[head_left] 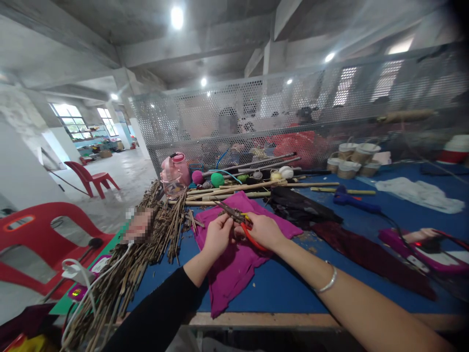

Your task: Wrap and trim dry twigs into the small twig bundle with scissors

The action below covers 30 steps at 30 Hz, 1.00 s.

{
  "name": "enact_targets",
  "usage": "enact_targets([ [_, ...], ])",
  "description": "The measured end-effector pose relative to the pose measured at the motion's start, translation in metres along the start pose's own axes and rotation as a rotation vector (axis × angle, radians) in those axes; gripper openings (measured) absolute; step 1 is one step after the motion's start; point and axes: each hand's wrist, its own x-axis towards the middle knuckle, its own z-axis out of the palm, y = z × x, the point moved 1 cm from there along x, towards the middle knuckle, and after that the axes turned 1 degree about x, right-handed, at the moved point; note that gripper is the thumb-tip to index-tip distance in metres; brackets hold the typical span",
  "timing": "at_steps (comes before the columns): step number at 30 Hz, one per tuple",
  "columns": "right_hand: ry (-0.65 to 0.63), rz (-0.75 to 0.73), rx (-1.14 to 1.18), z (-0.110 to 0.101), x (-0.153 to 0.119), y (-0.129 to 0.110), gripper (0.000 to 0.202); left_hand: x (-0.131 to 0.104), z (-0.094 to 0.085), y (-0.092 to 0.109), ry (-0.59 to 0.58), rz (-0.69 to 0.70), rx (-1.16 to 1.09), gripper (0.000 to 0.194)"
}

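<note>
My right hand [261, 230] grips a pair of scissors [252, 240] with red and yellow handles, their dark blades pointing up and left. Close beside it, my left hand [219, 232] is closed, thumb and fingers pinched together near the blades. What it pinches is mostly hidden; brown bits like twig pieces show around the fingers. Beneath both hands a magenta cloth [229, 283] lies spread on the blue tabletop [289, 291]. To the left of the cloth lies a large heap of thin dry brown twigs [146, 244].
Behind the cloth lie bamboo sticks [311, 185] and balls of yarn [217, 179], with a pink jug [179, 168] beside them. Dark fabric [370, 254], a blue glue gun [353, 200] and small pots [348, 168] are on the right. A perforated metal screen [205, 112] stands at the back, people beyond it.
</note>
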Motion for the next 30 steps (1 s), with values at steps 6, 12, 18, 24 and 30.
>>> enact_targets([
  [6, 0.026, -0.068, 0.105, 0.003, -0.001, -0.002, 0.045, 0.002, -0.002, 0.000, 0.070, -0.008, -0.050, 0.034],
  [12, 0.074, -0.113, 0.170, 0.007, 0.000, 0.000, 0.042, 0.001, 0.000, 0.002, 0.091, -0.015, -0.045, 0.032],
  [18, 0.088, -0.093, 0.150, 0.010, 0.001, 0.001, 0.038, 0.000, 0.001, 0.002, 0.071, 0.003, -0.020, 0.031],
  [24, 0.087, -0.105, 0.116, -0.001, 0.003, -0.007, 0.041, 0.002, -0.003, 0.007, 0.126, 0.046, 0.003, 0.024],
  [30, -0.155, -0.057, 0.086, -0.024, 0.013, -0.005, 0.045, 0.011, -0.022, 0.017, 0.296, -0.021, 0.043, 0.018],
])
